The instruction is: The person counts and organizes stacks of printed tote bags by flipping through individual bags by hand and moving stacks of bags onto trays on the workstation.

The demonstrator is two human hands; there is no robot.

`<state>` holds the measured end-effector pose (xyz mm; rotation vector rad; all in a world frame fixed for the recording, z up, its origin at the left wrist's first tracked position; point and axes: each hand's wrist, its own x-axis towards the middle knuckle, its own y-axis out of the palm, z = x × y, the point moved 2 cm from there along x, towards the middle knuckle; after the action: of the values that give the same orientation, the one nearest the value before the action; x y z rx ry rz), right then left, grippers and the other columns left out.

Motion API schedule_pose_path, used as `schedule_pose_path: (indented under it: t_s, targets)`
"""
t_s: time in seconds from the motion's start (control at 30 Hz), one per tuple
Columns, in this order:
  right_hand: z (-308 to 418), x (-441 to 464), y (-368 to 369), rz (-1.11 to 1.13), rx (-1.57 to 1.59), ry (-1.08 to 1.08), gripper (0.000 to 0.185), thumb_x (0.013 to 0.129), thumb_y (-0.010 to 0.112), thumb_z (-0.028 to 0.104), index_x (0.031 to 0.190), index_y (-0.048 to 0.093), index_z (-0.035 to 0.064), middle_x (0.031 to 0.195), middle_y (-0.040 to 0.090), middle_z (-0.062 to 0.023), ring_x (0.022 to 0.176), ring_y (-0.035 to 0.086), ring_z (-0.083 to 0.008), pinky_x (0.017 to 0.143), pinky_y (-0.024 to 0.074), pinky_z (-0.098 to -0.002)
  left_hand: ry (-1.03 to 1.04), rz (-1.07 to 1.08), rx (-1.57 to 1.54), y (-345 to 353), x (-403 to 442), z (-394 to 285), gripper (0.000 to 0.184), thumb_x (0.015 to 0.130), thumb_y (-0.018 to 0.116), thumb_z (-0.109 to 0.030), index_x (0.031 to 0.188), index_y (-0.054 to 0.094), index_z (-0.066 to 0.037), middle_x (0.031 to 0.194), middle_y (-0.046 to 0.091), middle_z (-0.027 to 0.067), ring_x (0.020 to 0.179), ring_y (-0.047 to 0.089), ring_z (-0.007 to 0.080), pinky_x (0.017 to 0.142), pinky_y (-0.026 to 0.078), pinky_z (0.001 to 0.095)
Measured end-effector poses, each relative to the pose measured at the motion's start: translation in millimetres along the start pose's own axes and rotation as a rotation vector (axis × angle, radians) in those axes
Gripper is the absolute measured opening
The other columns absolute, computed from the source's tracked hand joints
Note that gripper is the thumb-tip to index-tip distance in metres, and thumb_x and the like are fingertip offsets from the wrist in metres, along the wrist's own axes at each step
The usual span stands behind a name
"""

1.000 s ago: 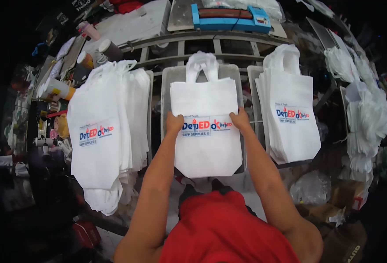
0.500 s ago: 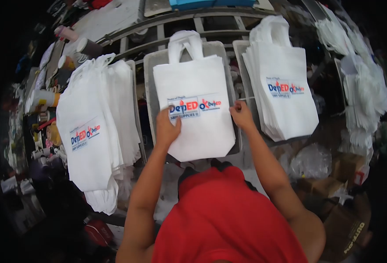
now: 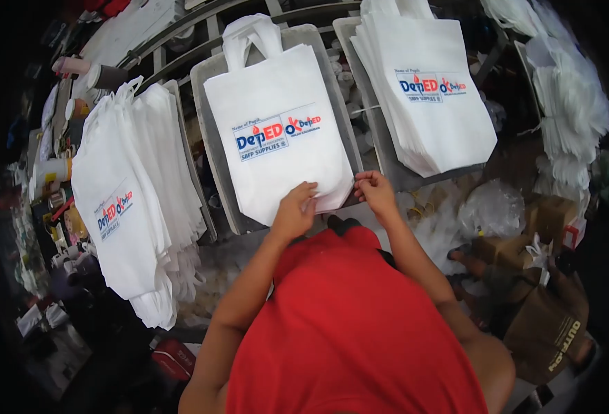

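A white fabric tote bag [image 3: 277,90], printed in blue and red, lies flat on a grey board [image 3: 211,148] in the middle, its handles pointing away from me. At the bag's lower edge, my left hand [image 3: 296,212] has its thumb and fingers closed on the fabric, which wrinkles beside them. My right hand [image 3: 379,195] is at the bag's lower right corner with its fingers curled together. What lies between those right fingertips is too small to make out.
Stacked matching bags lie on a board to the right [image 3: 421,90], and more drape over the left board [image 3: 121,200]. Bundled white bags [image 3: 560,103] hang at the far right. A clear plastic bag [image 3: 490,210] and cardboard boxes [image 3: 549,217] are below right. Metal bars [image 3: 180,45] run behind.
Both my hands have moved from the middle bag's sides down to its bottom edge. The print is uncovered. The whole view has shifted, with the bags now higher and further left.
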<state>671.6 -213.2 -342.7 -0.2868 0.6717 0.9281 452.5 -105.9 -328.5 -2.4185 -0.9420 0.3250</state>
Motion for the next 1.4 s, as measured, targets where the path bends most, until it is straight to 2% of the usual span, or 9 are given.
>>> schedule_pose_path:
  t_s: [0.1, 0.33, 0.5, 0.63, 0.77, 0.87, 1.03, 1.27, 1.4]
  targets:
    - [-1, 0, 0, -0.052, -0.104, -0.007, 0.022, 0.097, 0.064, 0.015, 0.114, 0.064, 0.003, 0.093, 0.069, -0.0042, 0.076, 0.065, -0.0112, 0.065, 0.0524, -0.0255, -0.396, 0.046, -0.29, -14, 3, 5, 0.017, 0.095, 0.065, -0.011, 0.106, 0.069, 0.001, 0.102, 0.074, 0.0178, 0.097, 0.073, 0.027, 0.088, 0.055, 0.0354]
    - [5, -5, 20, -0.163, -0.382, -0.171, 0.024, 0.085, 0.075, 0.017, 0.101, 0.072, 0.0002, 0.082, 0.068, -0.0033, 0.073, 0.064, -0.0114, 0.066, 0.0525, -0.0274, -0.526, -0.157, -0.054, -39, 10, -21, 0.038, 0.095, 0.058, -0.003, 0.132, 0.053, -0.004, 0.097, 0.07, 0.0238, 0.082, 0.071, 0.0277, 0.076, 0.055, 0.0362]
    - [-2, -5, 29, -0.06, -0.231, -0.038, 0.026, 0.081, 0.078, 0.017, 0.1, 0.072, -0.0003, 0.083, 0.071, -0.0058, 0.078, 0.066, -0.0125, 0.07, 0.0539, -0.0286, 0.035, -0.165, -0.039, -15, 11, -17, 0.04, 0.095, 0.057, -0.002, 0.134, 0.054, -0.006, 0.111, 0.072, 0.0188, 0.065, 0.068, 0.0275, 0.063, 0.054, 0.0333]
    - [-9, -5, 42, -0.088, -0.228, -0.193, 0.028, 0.08, 0.079, 0.016, 0.101, 0.071, -0.0017, 0.083, 0.07, -0.0054, 0.074, 0.065, -0.0117, 0.067, 0.0531, -0.0281, -0.231, -0.101, -0.084, -5, 6, -12, 0.021, 0.095, 0.06, -0.006, 0.116, 0.062, -0.002, 0.083, 0.07, 0.0226, 0.07, 0.07, 0.0363, 0.065, 0.054, 0.0425]
    - [-7, -5, 50, -0.087, -0.064, -0.055, 0.027, 0.083, 0.078, 0.016, 0.1, 0.07, -0.0032, 0.082, 0.069, -0.0048, 0.071, 0.064, -0.0113, 0.064, 0.053, -0.0273, -0.278, -0.162, -0.067, -2, 4, -6, 0.019, 0.096, 0.06, -0.008, 0.114, 0.062, -0.002, 0.081, 0.07, 0.0211, 0.063, 0.068, 0.0352, 0.06, 0.052, 0.042]
    - [0, -10, 54, -0.018, 0.03, -0.007, 0.022, 0.088, 0.075, 0.015, 0.097, 0.069, -0.0038, 0.081, 0.069, -0.0056, 0.07, 0.065, -0.0114, 0.062, 0.0538, -0.0268, -0.324, -0.127, -0.136, -7, 4, -11, 0.026, 0.093, 0.066, -0.011, 0.118, 0.062, -0.003, 0.094, 0.072, 0.02, 0.075, 0.07, 0.0339, 0.068, 0.054, 0.0403]
    - [11, -16, 51, 0.07, 0.048, 0.044, 0.019, 0.093, 0.074, 0.015, 0.096, 0.068, -0.0033, 0.078, 0.066, -0.0052, 0.066, 0.063, -0.0118, 0.06, 0.0562, -0.0278, -0.055, -0.037, 0.082, -11, 4, -29, 0.06, 0.078, 0.086, -0.016, 0.13, 0.06, -0.003, 0.125, 0.067, 0.014, 0.116, 0.065, 0.0278, 0.091, 0.056, 0.0404]
    - [3, -14, 44, 0.288, 0.349, 0.079, 0.018, 0.097, 0.071, 0.015, 0.101, 0.067, -0.0022, 0.094, 0.068, -0.0072, 0.084, 0.067, -0.0154, 0.078, 0.0606, -0.0321, -0.314, 0.11, -0.259, -7, 4, -20, 0.066, 0.08, 0.087, -0.017, 0.137, 0.056, -0.001, 0.127, 0.067, 0.0168, 0.107, 0.069, 0.0244, 0.092, 0.057, 0.04]
    - [-10, -6, 43, 0.379, 0.535, 0.096, 0.014, 0.099, 0.069, 0.012, 0.102, 0.067, -0.001, 0.101, 0.068, -0.0078, 0.093, 0.068, -0.0173, 0.088, 0.0593, -0.034, -0.479, 0.119, -0.534, -9, 1, 5, 0.048, 0.091, 0.075, -0.015, 0.135, 0.06, 0.0, 0.12, 0.071, 0.018, 0.103, 0.07, 0.0224, 0.088, 0.055, 0.035]
